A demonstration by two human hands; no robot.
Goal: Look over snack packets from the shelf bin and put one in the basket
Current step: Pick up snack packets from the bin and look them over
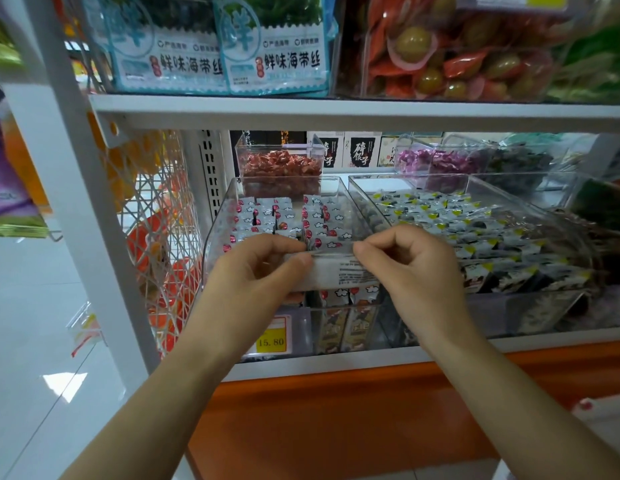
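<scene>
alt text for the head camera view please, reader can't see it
The left hand and right hand pinch a white snack packet by its ends at the front of a clear shelf bin of red-and-white packets.

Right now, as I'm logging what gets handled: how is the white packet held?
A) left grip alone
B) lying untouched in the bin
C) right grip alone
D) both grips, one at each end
D: the left grip and the right grip each pinch one end of the white packet, in front of the clear bin.
</scene>
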